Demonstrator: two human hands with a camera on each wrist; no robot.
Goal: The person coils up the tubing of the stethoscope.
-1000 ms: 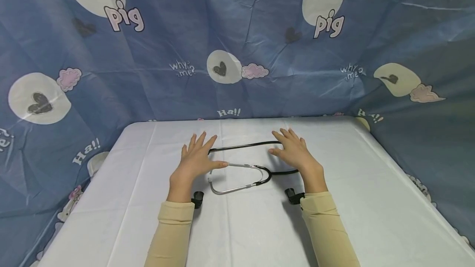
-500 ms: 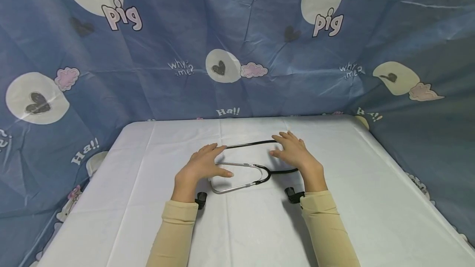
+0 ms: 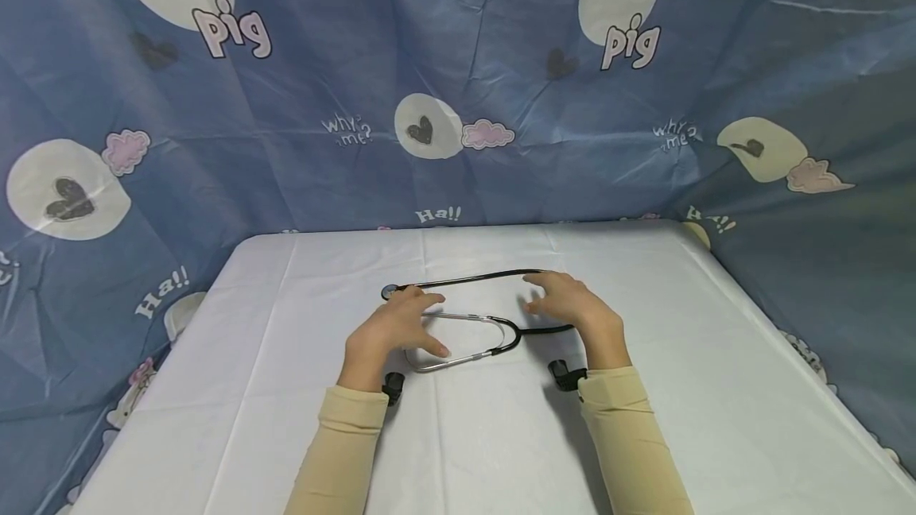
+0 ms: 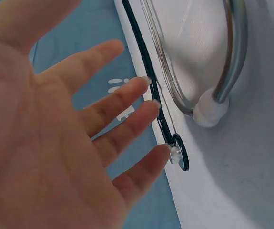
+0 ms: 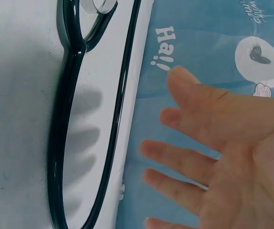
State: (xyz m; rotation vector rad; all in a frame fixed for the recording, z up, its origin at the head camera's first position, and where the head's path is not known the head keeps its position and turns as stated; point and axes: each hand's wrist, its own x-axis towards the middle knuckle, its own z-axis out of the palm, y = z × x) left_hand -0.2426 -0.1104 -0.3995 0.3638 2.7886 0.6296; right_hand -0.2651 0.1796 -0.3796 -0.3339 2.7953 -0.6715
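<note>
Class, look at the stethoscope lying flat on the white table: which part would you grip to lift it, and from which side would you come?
Probably grip the stethoscope at the dark fork where the metal ear tubes meet the black hose. Come from above: it lies flat, and that junction is its thickest, stiffest part. The right hand hovers nearest it.

Desk [image 3: 286, 420] was covered in a creased white cloth. Blue printed backdrop sheet [image 3: 501, 62] hung behind and along both sides, patterned with cream circles, dark hearts, pink clouds and the words "pig", "Ha!!" and "why me?".
</note>
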